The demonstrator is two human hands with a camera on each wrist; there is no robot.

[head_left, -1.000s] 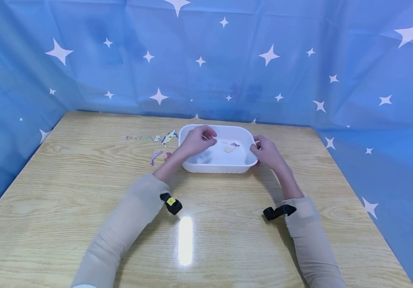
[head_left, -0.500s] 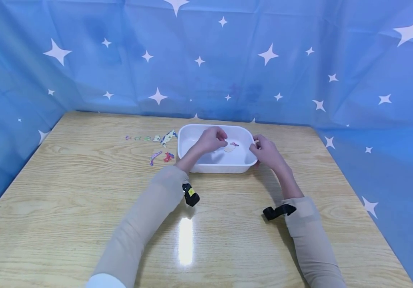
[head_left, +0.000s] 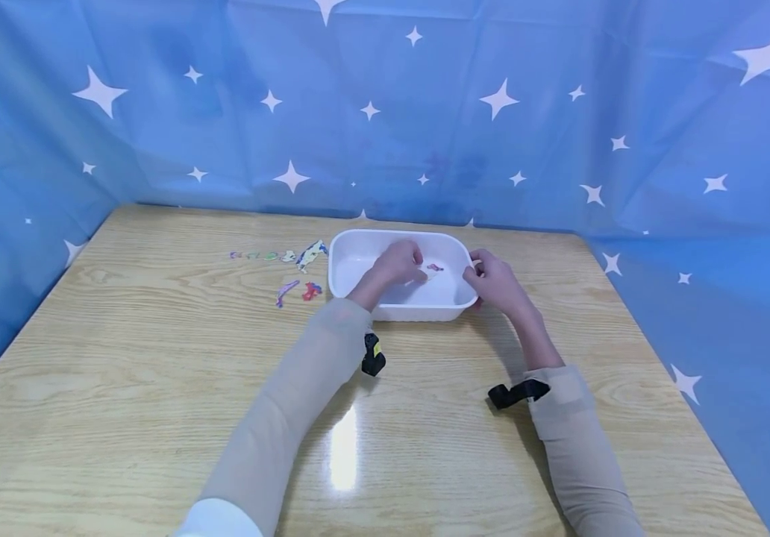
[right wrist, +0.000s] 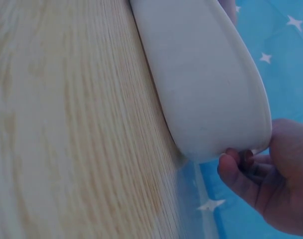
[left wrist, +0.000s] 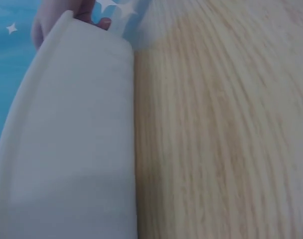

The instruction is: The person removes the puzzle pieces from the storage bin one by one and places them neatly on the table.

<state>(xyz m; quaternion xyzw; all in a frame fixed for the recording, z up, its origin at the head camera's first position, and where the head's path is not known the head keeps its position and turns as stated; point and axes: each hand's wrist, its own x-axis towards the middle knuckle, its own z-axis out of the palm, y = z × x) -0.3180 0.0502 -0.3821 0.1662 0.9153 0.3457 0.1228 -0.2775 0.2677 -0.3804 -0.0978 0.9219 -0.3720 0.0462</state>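
Note:
A white plastic basin (head_left: 418,313) stands near the back of the table. My left hand (head_left: 400,262) reaches down inside it, fingers bent, fingertips at a flat pale piece (head_left: 430,274) that they mostly cover. I cannot tell whether they pinch it. Just beyond lies a small red and pink piece (head_left: 435,267) on the basin floor. My right hand (head_left: 498,283) grips the basin's right end. In the right wrist view its fingers (right wrist: 236,177) curl under the rim. The left wrist view shows mainly the basin's outer wall (left wrist: 81,124), which hides most of the left hand.
Left of the basin lie flat colourful cutouts: a pale one with blue marks (head_left: 311,256), a purple one (head_left: 284,291), a red and blue one (head_left: 312,291), and several small ones in a row. A blue star-patterned curtain (head_left: 385,149) hangs behind the wooden table (head_left: 123,358).
My left hand has moved right and down inside the basin, over the pale piece. The red and blue cutout has come into full view. The right hand has kept its grip.

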